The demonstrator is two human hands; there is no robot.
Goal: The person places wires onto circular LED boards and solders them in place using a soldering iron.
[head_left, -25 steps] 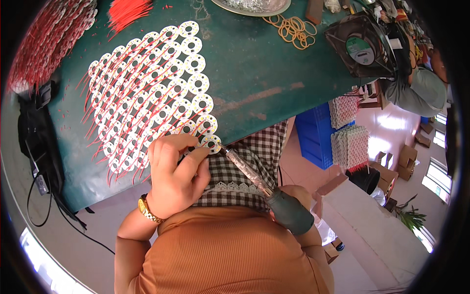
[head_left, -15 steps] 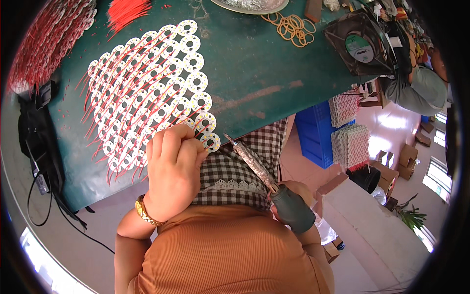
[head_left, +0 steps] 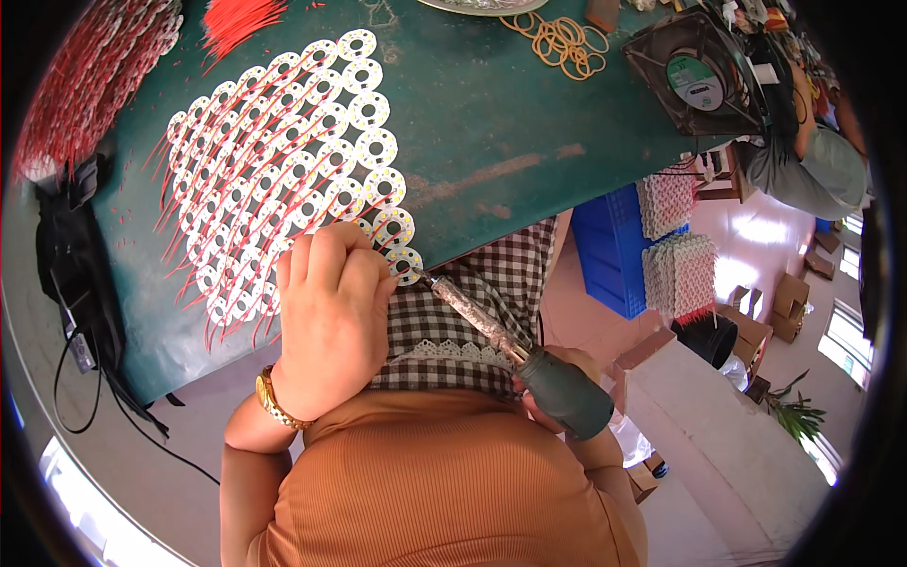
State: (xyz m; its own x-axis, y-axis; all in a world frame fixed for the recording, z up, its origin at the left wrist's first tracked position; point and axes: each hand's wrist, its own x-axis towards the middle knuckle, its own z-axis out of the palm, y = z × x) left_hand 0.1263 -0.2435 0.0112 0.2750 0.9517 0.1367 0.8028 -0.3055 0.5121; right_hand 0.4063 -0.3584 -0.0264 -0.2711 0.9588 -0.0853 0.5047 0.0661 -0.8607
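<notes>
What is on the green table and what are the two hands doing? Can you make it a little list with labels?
Table: green table, worn patches
Discs: white ring-shaped boards with red wires, laid in rows
Left hand: rests on the discs at the table's near edge, fingers curled
Right hand: mostly hidden, grips the soldering iron by its dark handle
Iron tip: at the nearest disc
Top of table: rubber bands, square fan, loose red wires
Left side: black cables
</notes>
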